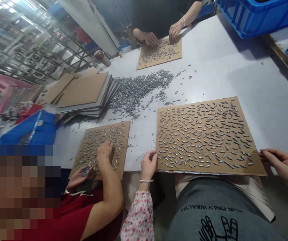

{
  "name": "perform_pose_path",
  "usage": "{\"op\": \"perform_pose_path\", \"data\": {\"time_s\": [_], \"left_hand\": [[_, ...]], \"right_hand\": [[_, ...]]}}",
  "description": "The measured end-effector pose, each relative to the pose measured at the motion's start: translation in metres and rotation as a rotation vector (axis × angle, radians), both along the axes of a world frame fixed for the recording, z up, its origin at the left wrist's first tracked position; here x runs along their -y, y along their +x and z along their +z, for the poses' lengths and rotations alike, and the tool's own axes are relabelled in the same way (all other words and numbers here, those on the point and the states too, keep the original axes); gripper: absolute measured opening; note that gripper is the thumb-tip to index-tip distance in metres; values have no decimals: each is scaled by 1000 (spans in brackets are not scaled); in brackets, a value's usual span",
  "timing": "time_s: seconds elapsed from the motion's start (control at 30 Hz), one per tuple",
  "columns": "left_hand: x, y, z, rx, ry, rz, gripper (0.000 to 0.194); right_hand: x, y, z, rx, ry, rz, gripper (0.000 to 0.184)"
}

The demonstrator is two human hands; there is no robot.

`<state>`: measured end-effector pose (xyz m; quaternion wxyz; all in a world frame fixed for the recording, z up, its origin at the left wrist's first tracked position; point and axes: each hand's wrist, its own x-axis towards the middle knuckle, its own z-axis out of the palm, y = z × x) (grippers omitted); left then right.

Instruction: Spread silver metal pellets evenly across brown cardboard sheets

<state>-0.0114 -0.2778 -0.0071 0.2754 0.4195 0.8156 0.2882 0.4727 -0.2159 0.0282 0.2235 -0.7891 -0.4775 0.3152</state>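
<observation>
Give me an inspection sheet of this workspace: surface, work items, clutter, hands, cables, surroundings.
Surface: white tabletop, stray silver pieces scattered around its middle
Job's things: large brown rectangular cardboard sheet covered with spaced small, slender silver pieces
Clutter: loose heap of similar grey-silver pieces beside a stack of brown cardboard sheets
Hands: left hand at the sheet's left edge, right hand at its right edge; firmness of grip unclear
Cables: nothing seen
Surroundings: co-workers' hands at two other piece-covered sheets, across the table and to the left; blue plastic crate at upper right; background blurred
</observation>
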Motion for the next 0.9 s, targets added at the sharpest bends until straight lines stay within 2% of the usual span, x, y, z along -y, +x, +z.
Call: {"op": "perform_pose_path", "data": {"time_s": [0.1, 0.17, 0.27, 0.33, 0.4, 0.53, 0.7, 0.9], "left_hand": [[3, 9, 10, -155, 67, -56, 22], [5, 18, 20, -274, 109, -145, 19], [5, 29, 31, -388, 95, -317, 15], [4, 35, 35, -461, 54, -401, 15], [2, 38, 37, -517, 13, -457, 15], [-5, 42, 37, -591, -63, -526, 16], [-12, 45, 38, -694, -141, -583, 17], [-15, 51, 39, -717, -157, -576, 22]], "right_hand": [[-7, 12, 1, 24, -92, -28, 46], [-13, 25, -10, 169, -20, -57, 45], [-22, 44, -37, 248, 128, -91, 45], [-27, 52, -53, 354, 212, -66, 46], [-29, 54, -62, 435, 279, -16, 48], [-27, 47, -57, 470, 291, 57, 45], [-26, 40, -49, 463, 299, 57, 43], [-27, 35, -45, 506, 269, 83, 45]]}}
